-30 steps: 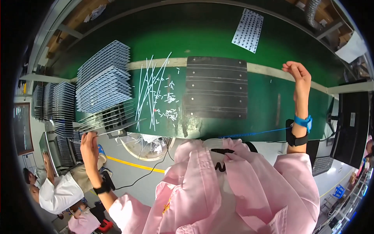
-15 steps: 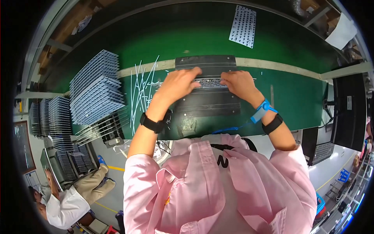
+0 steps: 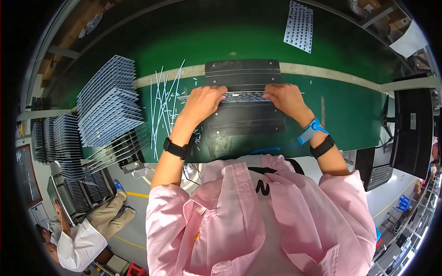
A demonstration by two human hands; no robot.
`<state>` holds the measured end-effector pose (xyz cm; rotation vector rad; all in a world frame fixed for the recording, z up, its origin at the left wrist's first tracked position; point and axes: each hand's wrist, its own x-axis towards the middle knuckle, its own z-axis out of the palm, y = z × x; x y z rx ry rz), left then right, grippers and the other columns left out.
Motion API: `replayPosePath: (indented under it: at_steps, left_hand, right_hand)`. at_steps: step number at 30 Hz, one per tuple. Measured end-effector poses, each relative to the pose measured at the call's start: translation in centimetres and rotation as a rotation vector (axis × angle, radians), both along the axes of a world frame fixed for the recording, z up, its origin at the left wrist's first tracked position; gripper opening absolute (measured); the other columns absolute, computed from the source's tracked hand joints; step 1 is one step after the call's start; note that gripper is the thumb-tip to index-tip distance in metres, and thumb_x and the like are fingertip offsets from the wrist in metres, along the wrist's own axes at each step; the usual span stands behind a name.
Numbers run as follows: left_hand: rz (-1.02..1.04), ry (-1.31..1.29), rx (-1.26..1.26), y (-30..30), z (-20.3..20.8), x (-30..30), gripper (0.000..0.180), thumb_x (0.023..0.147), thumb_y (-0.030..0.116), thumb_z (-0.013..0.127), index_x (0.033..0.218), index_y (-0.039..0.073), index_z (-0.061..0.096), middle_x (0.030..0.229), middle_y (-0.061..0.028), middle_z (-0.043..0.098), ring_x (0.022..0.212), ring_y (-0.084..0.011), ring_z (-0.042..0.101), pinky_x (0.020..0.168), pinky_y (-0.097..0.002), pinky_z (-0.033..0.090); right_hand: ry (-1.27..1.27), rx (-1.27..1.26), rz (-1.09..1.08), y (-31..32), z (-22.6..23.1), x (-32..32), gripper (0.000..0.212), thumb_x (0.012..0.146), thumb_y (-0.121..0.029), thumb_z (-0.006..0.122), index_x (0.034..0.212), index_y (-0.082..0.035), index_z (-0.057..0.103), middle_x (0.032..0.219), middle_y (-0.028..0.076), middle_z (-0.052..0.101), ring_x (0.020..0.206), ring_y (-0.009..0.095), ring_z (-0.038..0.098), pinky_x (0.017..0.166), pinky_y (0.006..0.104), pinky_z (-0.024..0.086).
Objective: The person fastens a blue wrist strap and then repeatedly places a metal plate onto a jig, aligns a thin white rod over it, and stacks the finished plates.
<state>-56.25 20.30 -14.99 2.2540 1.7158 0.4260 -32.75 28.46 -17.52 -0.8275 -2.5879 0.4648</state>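
A narrow circuit board panel [image 3: 248, 97] stands or leans lengthwise across a black grooved plate [image 3: 244, 122] in front of me. My left hand [image 3: 205, 102] is closed on its left end, thumb and fingers pinching the edge. At the other end my right hand [image 3: 286, 97] pinches it the same way, wearing a blue wrist strap [image 3: 307, 132]. Small parts show on the board between the hands, and a thin pale edge runs along its top. My fingers hide both ends in part.
Thin white strips [image 3: 162, 108] and small offcuts lie left of the plate. Stacked board panels [image 3: 108, 103] rise farther left. One white panel with dark dots [image 3: 298, 26] lies at the far right. A monitor [image 3: 411, 126] stands right; a person in white [image 3: 83, 246] sits lower left.
My left fingers have come down onto the board's left end, and my right hand has settled on its right end. The whole view has shifted slightly.
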Motion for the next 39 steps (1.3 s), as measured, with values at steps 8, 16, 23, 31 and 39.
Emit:
replayPosePath:
  at_steps: [8,16,23,31,39]
  left_hand:
    - [-0.004,0.016,-0.019,-0.4,0.3,0.3,0.01,0.076,0.013,0.055,0.082,0.005,0.056,0.074,-0.0122,0.059,0.07,-0.0323,0.055,0.057,-0.0405,0.043]
    - [0.051,0.019,-0.144,-0.3,0.4,-0.9,0.012,0.077,0.016,0.055,0.082,0.006,0.057,0.072,-0.0123,0.059,0.069,-0.0321,0.055,0.057,-0.04,0.043]
    - [0.049,0.015,-0.124,2.6,-0.2,-2.0,0.022,0.076,0.026,0.058,0.082,0.005,0.057,0.071,-0.0131,0.059,0.069,-0.0322,0.055,0.057,-0.0388,0.041]
    - [0.201,-0.037,-0.334,10.0,-6.1,-5.3,0.03,0.07,0.031,0.065,0.08,0.003,0.056,0.071,-0.0133,0.058,0.069,-0.0299,0.055,0.06,-0.0355,0.041]
    - [0.15,-0.145,-0.102,2.0,-0.4,-3.3,0.017,0.072,0.018,0.062,0.076,0.003,0.053,0.069,-0.0122,0.057,0.069,-0.0298,0.055,0.059,-0.0371,0.043]
  right_hand:
    - [0.02,0.026,0.005,-0.4,0.0,0.2,0.016,0.075,-0.021,0.057,0.072,-0.007,0.051,0.066,0.007,0.056,0.064,0.028,0.054,0.052,0.0368,0.042]
    - [-0.035,-0.023,-0.005,-0.4,-0.2,-0.7,0.015,0.077,-0.025,0.054,0.073,-0.011,0.052,0.069,0.006,0.058,0.064,0.028,0.056,0.053,0.0379,0.044]
    - [-0.07,-0.031,-0.007,3.1,-1.8,-1.1,0.022,0.073,-0.028,0.06,0.076,-0.008,0.052,0.067,0.009,0.054,0.071,0.029,0.054,0.059,0.0387,0.042]
    - [0.022,0.196,-0.107,9.5,-8.0,-4.1,0.03,0.068,-0.032,0.065,0.079,-0.006,0.053,0.066,0.013,0.053,0.076,0.032,0.051,0.065,0.0395,0.041]
    - [0.088,-0.057,-0.008,3.1,-0.2,-1.6,0.019,0.071,-0.023,0.063,0.072,-0.007,0.051,0.062,0.012,0.052,0.059,0.031,0.051,0.052,0.0372,0.04]
